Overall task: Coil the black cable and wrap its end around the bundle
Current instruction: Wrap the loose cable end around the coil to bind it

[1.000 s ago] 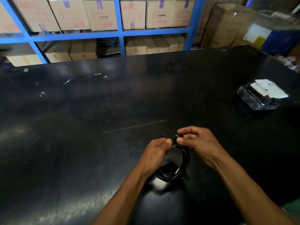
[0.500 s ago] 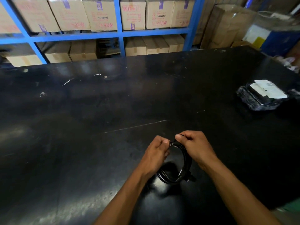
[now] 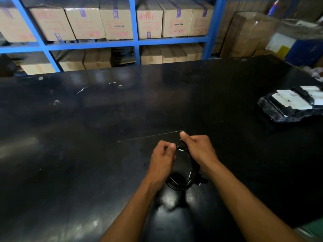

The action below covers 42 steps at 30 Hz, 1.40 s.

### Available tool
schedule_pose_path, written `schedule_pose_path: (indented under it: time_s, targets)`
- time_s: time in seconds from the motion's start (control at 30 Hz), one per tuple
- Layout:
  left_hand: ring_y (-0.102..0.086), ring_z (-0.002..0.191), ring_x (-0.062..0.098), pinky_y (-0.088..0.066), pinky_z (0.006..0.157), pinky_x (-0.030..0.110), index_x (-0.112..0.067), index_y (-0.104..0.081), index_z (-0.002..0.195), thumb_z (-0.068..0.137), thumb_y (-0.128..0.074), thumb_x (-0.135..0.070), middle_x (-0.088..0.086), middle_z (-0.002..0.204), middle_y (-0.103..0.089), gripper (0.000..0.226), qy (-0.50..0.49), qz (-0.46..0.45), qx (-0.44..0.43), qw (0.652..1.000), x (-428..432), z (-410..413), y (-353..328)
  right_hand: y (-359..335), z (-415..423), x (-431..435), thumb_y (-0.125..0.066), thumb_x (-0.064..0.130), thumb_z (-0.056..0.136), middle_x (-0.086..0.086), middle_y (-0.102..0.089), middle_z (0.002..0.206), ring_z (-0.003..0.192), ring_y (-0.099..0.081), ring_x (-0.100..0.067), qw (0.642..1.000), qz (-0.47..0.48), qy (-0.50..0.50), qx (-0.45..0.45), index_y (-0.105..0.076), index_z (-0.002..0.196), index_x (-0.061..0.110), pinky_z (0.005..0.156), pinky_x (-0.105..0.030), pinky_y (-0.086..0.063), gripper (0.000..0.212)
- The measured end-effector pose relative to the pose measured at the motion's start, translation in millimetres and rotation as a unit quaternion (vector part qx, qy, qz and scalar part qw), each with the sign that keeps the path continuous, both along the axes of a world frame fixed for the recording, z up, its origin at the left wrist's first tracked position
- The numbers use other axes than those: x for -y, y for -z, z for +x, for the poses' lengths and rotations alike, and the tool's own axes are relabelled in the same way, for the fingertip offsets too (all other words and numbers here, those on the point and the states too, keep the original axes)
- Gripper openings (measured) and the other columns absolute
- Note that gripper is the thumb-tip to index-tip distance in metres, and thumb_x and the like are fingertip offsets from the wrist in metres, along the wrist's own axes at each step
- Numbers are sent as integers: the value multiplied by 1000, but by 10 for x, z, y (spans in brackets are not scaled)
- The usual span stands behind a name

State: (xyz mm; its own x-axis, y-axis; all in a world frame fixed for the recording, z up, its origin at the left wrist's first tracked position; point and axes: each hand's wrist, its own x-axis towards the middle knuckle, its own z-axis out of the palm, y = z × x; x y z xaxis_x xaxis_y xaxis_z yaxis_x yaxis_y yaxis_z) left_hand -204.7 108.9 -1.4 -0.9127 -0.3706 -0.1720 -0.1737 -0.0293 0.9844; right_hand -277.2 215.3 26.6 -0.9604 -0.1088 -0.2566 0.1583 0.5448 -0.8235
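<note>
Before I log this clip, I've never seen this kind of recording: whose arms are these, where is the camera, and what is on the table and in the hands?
There is no machine here. A person wears one wide-angle camera on the head, looking forward and down, so the two bare arms coming in from the bottom are their own. The left hand and the right hand meet above a large black table and both grip the top of a coiled black cable, whose loop hangs down between the wrists. The fingers are closed on the coil near its top, where the wrapping seems to be done; the cable's end itself is hard to make out. Far to the right lies a plastic-wrapped black package with white labels. Behind the table stands a blue shelf rack full of cardboard boxes.
</note>
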Motion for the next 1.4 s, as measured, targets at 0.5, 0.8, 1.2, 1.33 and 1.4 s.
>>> schedule_pose_path:
  time_s: [0.5, 0.8, 1.2, 1.33, 1.4]
  targets:
    - [-28, 37, 5, -22, 35, 17, -16, -43, 78, 101, -45, -17, -4, 51, -36, 23, -148, 124, -29, 981, 672, 543, -231, -62, 865, 264, -64, 8, 90, -7, -70, 78, 70, -61, -12, 954, -240, -114, 137, -70, 92, -1, 60, -21, -48, 11]
    - [-48, 59, 11, -46, 57, 25, -7, -62, 105, 101, -40, -8, 3, 73, -55, 22, -97, 189, -15, 977, 860, 837, -51, 98, 994, 473, -65, 1, 88, 0, -70, 75, 67, -63, -8, 966, -235, -22, 103, -72, 98, 9, 58, -19, -51, 14]
    - [-72, 74, 9, -60, 77, 32, -27, -78, 96, 83, -64, -23, -10, 74, -76, 20, -213, -33, 118, 969, 1224, 228, 380, 521, 174, 924, -77, 12, 77, -6, -75, 80, 78, -72, -22, 992, -105, -12, 67, -71, 69, 23, 71, -36, -60, 16]
    - [-70, 73, 17, -59, 74, 32, -30, -75, 105, 84, -60, -24, -2, 77, -75, 27, -177, -83, 169, 966, 1393, -100, 565, 859, -196, 1127, -71, 23, 69, 2, -76, 73, 78, -74, -21, 996, -32, -48, 61, -74, 61, 38, 80, -48, -59, 18]
    - [-67, 72, 16, -52, 68, 25, -30, -74, 111, 86, -60, -22, 0, 82, -74, 30, -169, -100, 191, 962, 1478, -270, 671, 961, -363, 1235, -71, 19, 71, 2, -76, 74, 78, -73, -21, 997, -5, -57, 55, -73, 62, 33, 81, -46, -59, 17]
